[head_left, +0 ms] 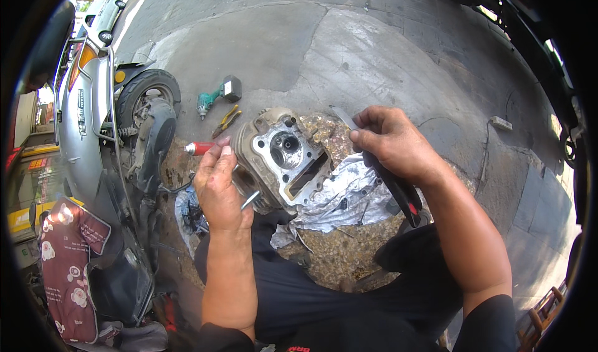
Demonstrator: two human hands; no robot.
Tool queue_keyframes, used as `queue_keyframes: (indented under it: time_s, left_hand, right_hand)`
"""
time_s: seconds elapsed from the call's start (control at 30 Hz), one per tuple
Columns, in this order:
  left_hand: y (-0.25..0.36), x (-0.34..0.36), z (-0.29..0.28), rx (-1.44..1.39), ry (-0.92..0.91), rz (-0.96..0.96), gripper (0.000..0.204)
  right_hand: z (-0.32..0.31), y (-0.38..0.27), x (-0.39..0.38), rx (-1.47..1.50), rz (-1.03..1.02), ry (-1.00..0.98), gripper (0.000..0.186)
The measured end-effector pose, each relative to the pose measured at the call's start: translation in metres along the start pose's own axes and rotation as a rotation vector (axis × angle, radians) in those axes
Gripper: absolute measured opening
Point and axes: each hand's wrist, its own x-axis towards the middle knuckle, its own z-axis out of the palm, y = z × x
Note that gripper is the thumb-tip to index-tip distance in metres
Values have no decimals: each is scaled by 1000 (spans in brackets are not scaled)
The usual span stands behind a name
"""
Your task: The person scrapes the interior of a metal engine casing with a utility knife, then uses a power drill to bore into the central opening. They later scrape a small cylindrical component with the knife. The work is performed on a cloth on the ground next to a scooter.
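Observation:
A grey metal engine cylinder head (pixel 252 141) stands tilted in front of me, its flat face with a round chamber and a rectangular slot turned up to the right. My left hand (pixel 219 187) is closed on its left side, and a short metal stud (pixel 250 199) sticks out by the thumb. To the right, my right hand (pixel 389 137) grips a knife (pixel 342 116) with a long black handle. Its pale blade points up and left, apart from the cylinder head. The palm and fingers hide the middle of the knife.
Beneath lies a rough stone block (pixel 339 258) with a stained white rag (pixel 339 199). Beyond my left hand are a red can (pixel 200 148), yellow-handled pliers (pixel 225 121) and a green cordless driver (pixel 215 96). A silver scooter (pixel 90 109) stands at left.

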Motion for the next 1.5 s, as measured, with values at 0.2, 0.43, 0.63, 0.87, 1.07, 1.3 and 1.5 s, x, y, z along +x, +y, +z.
queue_keyframes:
  time_s: [0.2,0.43,0.63,0.87,1.07,1.3,1.5]
  left_hand:
    - [-10,-5,5,146,30,46,23]
    - [-6,-4,-1,138,-33,-29,24]
    - [13,0,-17,-254,-143,-216,27]
    - [11,-3,-21,-315,-209,-299,30]
    - [5,-7,-14,-238,-277,-242,30]
    - [-8,-9,1,135,-172,-144,27]
    - [-21,-16,15,423,-259,-47,28]
  right_hand:
    - [22,6,-3,52,-6,-175,32]
    - [15,3,-3,157,40,-100,21]
    - [-8,-1,-6,439,68,3,22]
    - [-4,0,-19,533,70,-115,20]
    - [-8,-7,-26,69,-164,-54,17]
    - [10,-4,-30,-587,-533,-123,16]
    - [10,-4,-23,-533,-269,-409,22]
